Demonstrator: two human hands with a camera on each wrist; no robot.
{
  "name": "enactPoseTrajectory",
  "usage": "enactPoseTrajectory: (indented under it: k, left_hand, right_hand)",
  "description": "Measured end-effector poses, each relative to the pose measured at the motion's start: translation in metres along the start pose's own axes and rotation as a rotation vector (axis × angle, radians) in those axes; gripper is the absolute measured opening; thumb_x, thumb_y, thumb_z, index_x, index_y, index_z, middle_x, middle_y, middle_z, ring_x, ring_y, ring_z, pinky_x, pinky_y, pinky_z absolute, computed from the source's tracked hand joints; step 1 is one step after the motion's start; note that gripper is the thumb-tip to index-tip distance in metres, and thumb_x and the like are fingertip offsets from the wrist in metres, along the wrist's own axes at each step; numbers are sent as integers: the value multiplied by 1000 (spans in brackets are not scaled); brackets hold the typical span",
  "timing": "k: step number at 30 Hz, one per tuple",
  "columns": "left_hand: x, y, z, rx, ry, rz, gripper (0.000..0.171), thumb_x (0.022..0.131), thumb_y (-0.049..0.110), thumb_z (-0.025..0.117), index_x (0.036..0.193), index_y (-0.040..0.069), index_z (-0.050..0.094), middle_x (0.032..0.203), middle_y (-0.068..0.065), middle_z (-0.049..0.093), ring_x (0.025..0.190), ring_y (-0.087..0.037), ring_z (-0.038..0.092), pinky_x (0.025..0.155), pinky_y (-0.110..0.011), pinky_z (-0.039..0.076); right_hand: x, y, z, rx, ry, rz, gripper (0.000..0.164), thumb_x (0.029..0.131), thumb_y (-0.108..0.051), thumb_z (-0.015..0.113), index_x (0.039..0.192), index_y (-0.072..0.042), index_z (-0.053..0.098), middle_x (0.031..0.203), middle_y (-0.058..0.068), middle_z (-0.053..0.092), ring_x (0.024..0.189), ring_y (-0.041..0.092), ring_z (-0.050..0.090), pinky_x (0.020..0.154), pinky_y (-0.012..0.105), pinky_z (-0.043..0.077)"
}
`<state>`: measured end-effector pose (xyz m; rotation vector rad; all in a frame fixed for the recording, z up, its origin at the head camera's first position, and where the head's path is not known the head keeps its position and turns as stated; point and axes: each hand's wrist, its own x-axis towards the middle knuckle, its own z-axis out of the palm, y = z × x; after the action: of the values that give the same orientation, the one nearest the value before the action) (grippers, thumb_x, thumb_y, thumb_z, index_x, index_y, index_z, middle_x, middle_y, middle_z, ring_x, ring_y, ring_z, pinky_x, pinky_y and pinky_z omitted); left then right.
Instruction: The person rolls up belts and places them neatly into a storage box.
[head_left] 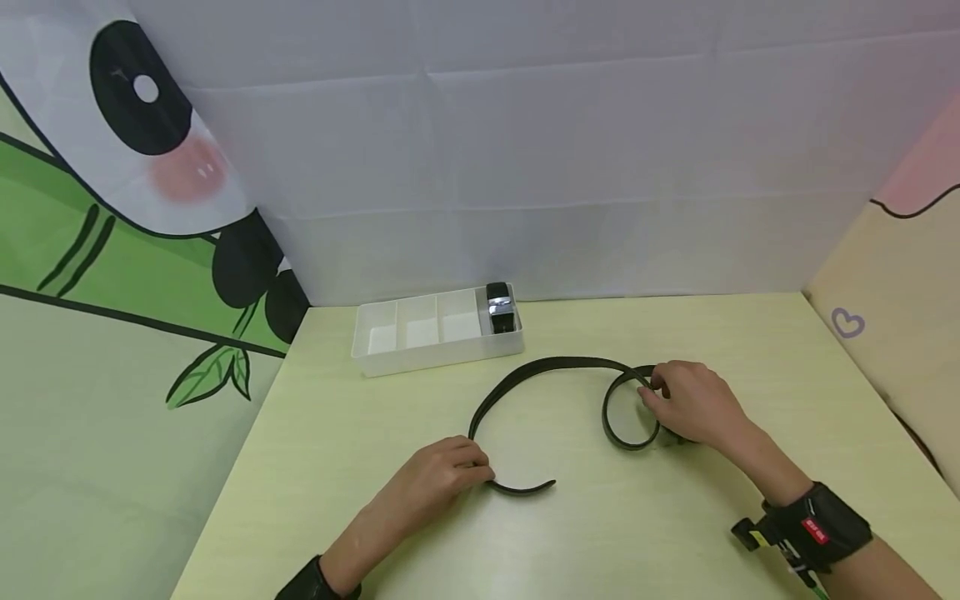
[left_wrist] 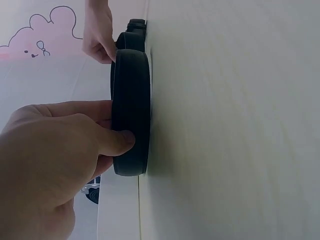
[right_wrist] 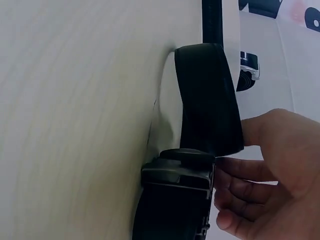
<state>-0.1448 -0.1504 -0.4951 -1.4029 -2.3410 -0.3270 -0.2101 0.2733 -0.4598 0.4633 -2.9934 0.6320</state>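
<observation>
A black belt (head_left: 577, 362) stands on its edge on the table in a wide open curve, with a small loop at its right end. Near the belt's free tip, my left hand (head_left: 442, 471) pinches the strap between thumb and fingers; the left wrist view shows the thumb (left_wrist: 122, 142) lying on the strap's face. My right hand (head_left: 693, 402) holds the belt at the loop. In the right wrist view, its fingers sit beside the dark buckle (right_wrist: 177, 175), and the thumb meets the looped strap (right_wrist: 207, 100).
Toward the back of the table (head_left: 600, 533) stands a white divided box (head_left: 435, 362). Its rightmost compartment holds a rolled black belt with a silver buckle (head_left: 501, 307). Behind the table hangs a pale printed cloth (head_left: 562, 150); another printed panel (head_left: 900, 350) borders the right side.
</observation>
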Motion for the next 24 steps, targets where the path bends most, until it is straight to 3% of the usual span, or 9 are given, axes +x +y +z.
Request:
enactPoseTrajectory:
  k: [5, 11, 18, 24]
  left_hand:
    - [4, -1, 3, 2, -11, -1, 31, 82, -7, 94, 100, 17, 87, 102, 7, 81, 101, -12, 75, 95, -23, 63]
    - [15, -5, 7, 10, -17, 28, 29, 84, -8, 92, 99, 17, 86, 103, 6, 80, 101, -12, 75, 94, -22, 63]
    - [40, -8, 19, 35, -71, 87, 26, 90, -3, 90, 104, 18, 86, 106, 7, 81, 107, -10, 75, 97, -20, 62]
    - [66, -9, 31, 53, -122, 110, 22, 95, 2, 87, 108, 20, 86, 110, 9, 81, 111, -10, 74, 98, -19, 62]
  right_hand:
    - [-4, 2, -5, 0, -4, 21, 22, 101, -13, 71, 79, -12, 69, 73, 1, 66, 62, 15, 50, 55, 31, 38]
    - [-20, 16, -28, -19, 18, 29, 23, 102, -13, 70, 79, -14, 67, 70, -2, 60, 62, 15, 47, 56, 30, 36]
    - [-41, 48, -57, -46, 5, 71, 17, 104, -14, 70, 90, -7, 76, 76, 0, 69, 65, 14, 52, 59, 32, 39]
    - [-48, 83, -59, -45, 7, 147, 19, 105, -14, 68, 91, -3, 75, 77, 3, 71, 67, 18, 54, 58, 34, 40]
